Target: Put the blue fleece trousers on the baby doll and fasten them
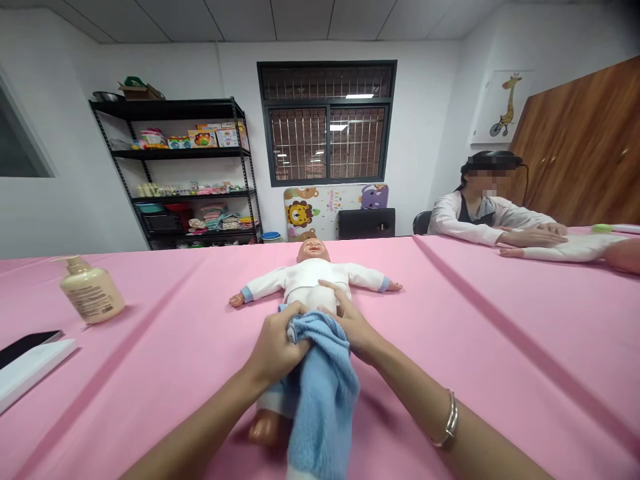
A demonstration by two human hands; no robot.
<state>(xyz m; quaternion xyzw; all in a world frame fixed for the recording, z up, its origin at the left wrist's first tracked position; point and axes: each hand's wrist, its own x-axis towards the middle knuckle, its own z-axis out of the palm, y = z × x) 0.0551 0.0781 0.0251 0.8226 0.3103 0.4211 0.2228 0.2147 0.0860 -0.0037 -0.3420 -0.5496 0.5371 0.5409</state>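
Observation:
A baby doll (315, 251) lies on its back, arms spread, in a white top (310, 273) with blue cuffs. Blue pants (323, 400) with white cuffs are around its lower body, one leg of them bulging up toward me. My left hand (277, 340) is closed on the bunched waistband. Across the doll's waist lies my right hand (355, 323), its fingers stretched over the white belly and its thumb beside the blue cloth. One bare foot (267, 427) of the doll sticks out at the lower left; the other foot is hidden.
The table has a pink cover (175, 387). At the left are a pump bottle (93, 293), a dark phone (30, 347) and a white box (35, 373). Across at the right, a person (480, 200) has their hands on another doll (580, 250). Shelves (175, 153) stand behind.

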